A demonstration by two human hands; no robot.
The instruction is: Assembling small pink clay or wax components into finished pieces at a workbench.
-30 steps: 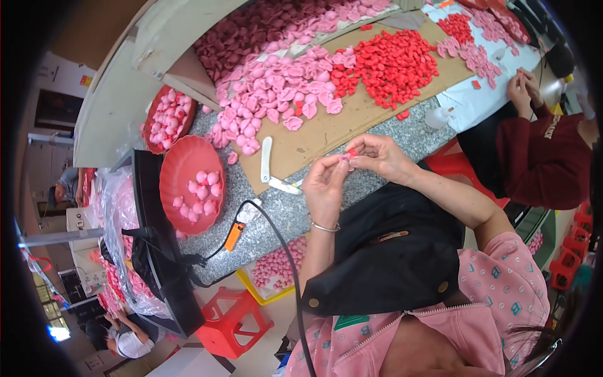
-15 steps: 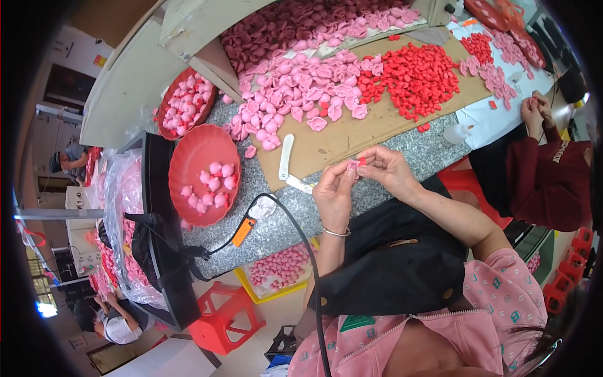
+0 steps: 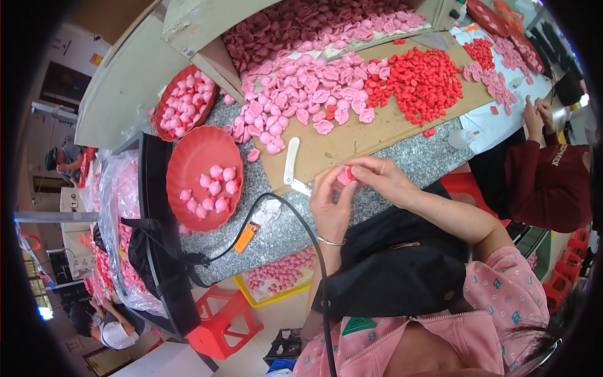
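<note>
Above the table's front edge, my two hands meet. My left hand (image 3: 331, 200) is closed, pinching a small pink cup-shaped piece (image 3: 343, 176) between thumb and fingers. My right hand (image 3: 384, 181) is closed too, its thumb and fingertips on a small red piece (image 3: 351, 172) pressed against the pink one. Fingers partly hide both pieces. A white-handled folding knife (image 3: 290, 161) lies unfolded just left of my hands. Beyond it, a heap of pink cup-shaped pieces (image 3: 308, 94) and a heap of small red pieces (image 3: 424, 85) cover much of the cardboard (image 3: 352, 135).
To the left stands a scalloped red bowl (image 3: 195, 151) with several round pink pieces; a fuller red bowl (image 3: 164, 107) is behind it. A black cable (image 3: 295, 220) with an orange tag (image 3: 246, 239) crosses the front. At right, a co-worker in a maroon sleeve (image 3: 531, 166) sits.
My fingers have turned the pink piece, so its rounded side shows more, with the red piece now against its right edge. The view has shifted slightly.
</note>
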